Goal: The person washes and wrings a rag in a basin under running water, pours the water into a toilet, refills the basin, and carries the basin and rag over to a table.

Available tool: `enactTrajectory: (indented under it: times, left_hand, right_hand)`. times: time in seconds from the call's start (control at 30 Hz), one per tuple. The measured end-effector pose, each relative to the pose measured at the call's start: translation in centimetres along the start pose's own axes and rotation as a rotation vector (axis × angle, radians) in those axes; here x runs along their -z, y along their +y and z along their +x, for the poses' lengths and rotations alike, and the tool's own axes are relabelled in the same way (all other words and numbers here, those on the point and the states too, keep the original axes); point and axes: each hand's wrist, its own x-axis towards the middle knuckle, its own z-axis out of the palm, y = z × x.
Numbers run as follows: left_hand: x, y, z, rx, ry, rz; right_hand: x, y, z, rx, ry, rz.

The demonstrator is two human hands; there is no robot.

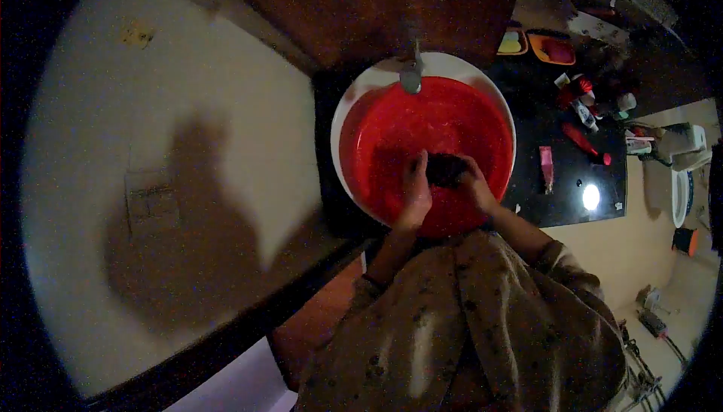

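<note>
My left hand (417, 192) and my right hand (474, 186) are over a red basin (493, 122). Between them is a small black object (446, 170), gripped from both sides; it is too dark to tell its kind. My left thumb points up along its left end, while my right fingers curl round its right end. The basin sits inside a round white sink (361, 80). A metal tap (410, 77) reaches over the far rim. What lies in the bottom of the basin is blurred.
On the black counter (538, 205) to the right lie a pink tube (546, 167), a red bottle (580, 141), a white tube (585, 116) and orange-rimmed trays (552, 48). A pale wall (256, 103) stands close on the left. A toilet (680, 193) is at the far right.
</note>
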Motion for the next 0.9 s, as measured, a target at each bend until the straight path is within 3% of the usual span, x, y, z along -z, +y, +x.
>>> enactTrajectory:
  times: [0.03, 0.07, 0.1, 0.13, 0.2, 0.27, 0.3, 0.37, 0.43, 0.47, 0.5, 0.53, 0.57, 0.63, 0.8, 0.87, 0.9]
  left_hand:
    - [-0.8, 0.6, -1.1, 0.003, -0.001, 0.005]
    - [-2.7, 1.7, -2.9, -0.226, -0.028, 0.194]
    - [-3.5, 2.2, -4.0, -0.454, -0.056, 0.382]
    - [-3.9, 2.2, -4.6, -0.457, -0.062, 0.387]
    - [-3.9, 1.9, -6.5, -0.877, -0.101, 0.653]
    - [-4.1, 1.5, -6.6, -0.892, -0.114, 0.628]
    - [-4.7, 1.3, -5.5, -0.831, -0.019, 0.485]
    - [-5.3, 1.8, -4.7, -0.758, 0.080, 0.345]
    - [-5.5, 2.6, -4.5, -0.444, 0.118, 0.159]
    - [-4.8, 1.3, -2.5, -0.442, 0.123, 0.159]
    - [-3.6, -1.3, 0.8, -0.197, 0.067, -0.077]
    - [-2.7, -2.7, 2.7, 0.049, 0.008, -0.313]
    - [-1.9, -2.7, 2.6, 0.049, 0.011, -0.313]
    - [0.6, -2.7, 1.9, -0.183, -0.935, -0.379]
    - [-1.2, 3.2, -4.9, 0.023, -0.611, -0.136]
    - [-1.7, 3.6, -5.3, 0.047, -0.532, -0.094]
    - [-2.1, 3.0, -4.8, 0.063, -0.457, -0.242]
  right_hand:
    - [0.0, -0.6, -0.5, -0.139, 0.024, 0.356]
    - [0.2, -2.6, -1.2, -0.277, 0.053, 0.714]
    - [-0.2, -3.8, -1.3, -0.279, 0.062, 0.721]
    - [-1.3, -6.0, -1.2, -0.356, 0.069, 0.799]
    - [-1.6, -5.9, -0.4, -0.435, 0.066, 0.883]
    - [-1.5, -2.8, 2.0, -0.405, 0.115, 0.728]
    - [-1.6, -2.3, 2.4, -0.404, 0.116, 0.730]
    - [-4.0, -4.6, 2.6, -0.146, 0.418, 0.207]
    - [-3.6, -3.4, 3.7, -0.055, 0.410, 0.029]
    - [-3.4, -2.9, 4.1, 0.043, 0.404, -0.145]
    - [-3.1, -2.7, 4.2, 0.041, 0.400, -0.146]
    - [-2.7, -2.7, 4.3, 0.312, 0.342, -0.534]
    - [-2.7, -2.9, 4.3, 0.582, 0.268, -0.916]
    - [-3.1, -3.8, 3.9, 0.635, 0.205, -0.991]
    - [-3.5, -3.8, 3.7, 0.701, 0.138, -0.959]
    - [-4.2, -3.9, 3.1, 0.542, 0.271, -0.698]
    - [-4.2, -4.1, 2.8, 0.537, 0.270, -0.698]
